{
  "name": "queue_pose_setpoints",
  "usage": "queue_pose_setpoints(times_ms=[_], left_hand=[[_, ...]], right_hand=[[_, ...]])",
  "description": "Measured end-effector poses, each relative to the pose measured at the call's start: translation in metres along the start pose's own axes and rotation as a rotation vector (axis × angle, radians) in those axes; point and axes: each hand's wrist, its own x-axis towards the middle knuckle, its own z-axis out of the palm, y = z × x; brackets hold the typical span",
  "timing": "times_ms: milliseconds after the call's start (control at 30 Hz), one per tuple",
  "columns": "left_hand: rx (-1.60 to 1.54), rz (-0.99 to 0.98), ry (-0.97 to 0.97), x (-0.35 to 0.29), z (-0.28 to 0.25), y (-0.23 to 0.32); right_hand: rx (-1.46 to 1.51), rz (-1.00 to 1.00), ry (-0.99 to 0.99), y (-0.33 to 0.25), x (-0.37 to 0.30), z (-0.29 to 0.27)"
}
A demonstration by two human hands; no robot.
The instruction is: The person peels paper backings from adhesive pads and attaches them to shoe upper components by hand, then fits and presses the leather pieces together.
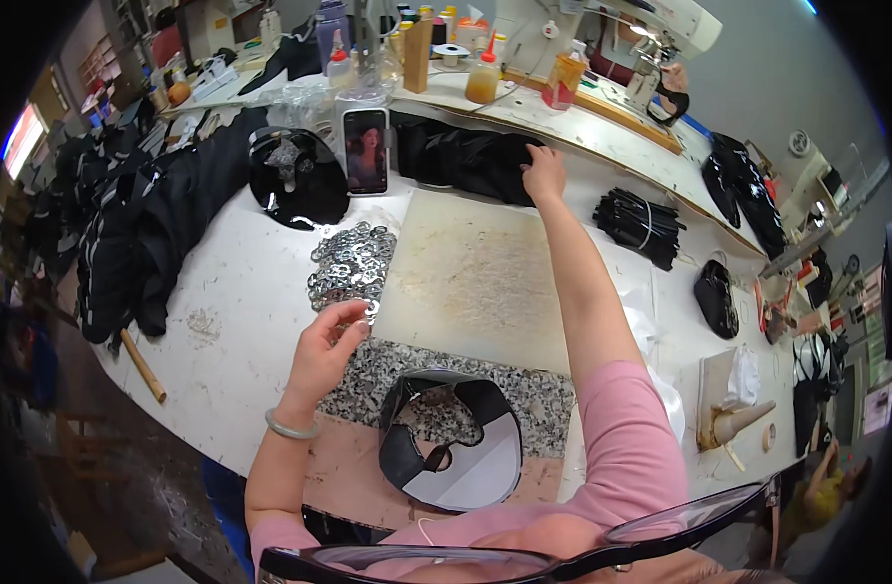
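My right hand reaches to the far side of the table. Its fingers close over the end of a stack of black, leather-like pieces. Just in front of a pile of shiny metal rings, my left hand hovers with thumb and fingers apart, apparently holding nothing. Close to my body, a curved black bag piece with a pale grey lining lies on a speckled stone slab. A worn whitish cutting board fills the space between my arms.
A phone stands upright beside a glossy black piece. Black material is heaped at left, near a wooden stick. At right are bundled black strips and a small black pouch. Glue bottles line the shelf.
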Motion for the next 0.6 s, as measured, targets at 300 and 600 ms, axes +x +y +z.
queue_pose_setpoints(times_ms=[300,600], left_hand=[[0.036,0.011,-0.025,0.001,0.002,-0.013],[0.019,-0.054,-0.074,0.001,0.003,-0.009]], right_hand=[[-0.151,0.024,-0.087,0.008,0.014,-0.019],[-0.545,-0.177,-0.153,0.001,0.030,-0.044]])
